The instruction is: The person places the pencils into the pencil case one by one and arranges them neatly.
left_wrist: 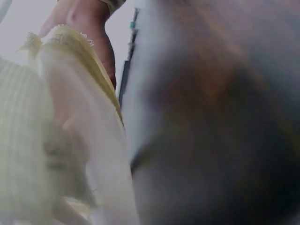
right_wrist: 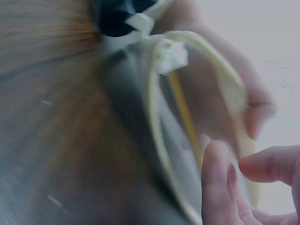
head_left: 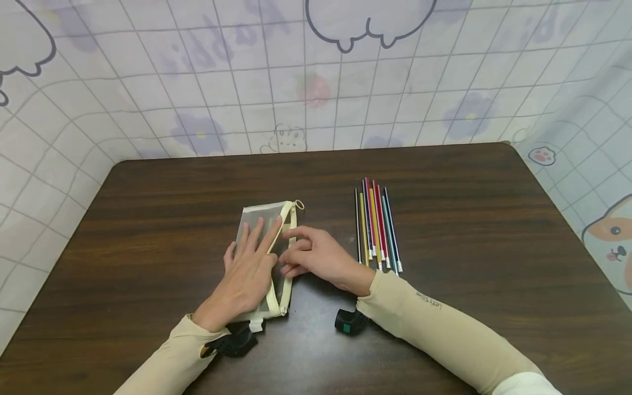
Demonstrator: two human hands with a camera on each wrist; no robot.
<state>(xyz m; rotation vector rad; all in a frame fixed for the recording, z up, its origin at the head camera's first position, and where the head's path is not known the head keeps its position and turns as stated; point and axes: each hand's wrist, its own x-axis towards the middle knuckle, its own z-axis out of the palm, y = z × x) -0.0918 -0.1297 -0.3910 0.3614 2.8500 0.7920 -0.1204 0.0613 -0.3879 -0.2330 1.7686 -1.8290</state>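
Observation:
A pale mesh pouch (head_left: 269, 211) with a cream zipper edge lies on the table, its mouth parted. Across its mesh side my left hand (head_left: 247, 274) rests with fingers spread and straight, the thumb at the parted zipper edge. My right hand (head_left: 316, 255) is at the mouth from the right, fingers loosely bent. In the right wrist view, the fingers (right_wrist: 215, 183) of that hand reach in at the opening, the thumb apart from them near the rim. A thin yellow strip (right_wrist: 185, 115) shows inside the mouth. The left wrist view is mostly blurred, with the zipper edge close up.
Several coloured pencils (head_left: 377, 225) lie side by side to the right of the pouch, beyond my right wrist. A zipper pull ring (head_left: 299, 204) sticks out at the pouch's far corner. The dark wooden table (head_left: 469, 219) meets a patterned white curtain (head_left: 316, 120) at the back.

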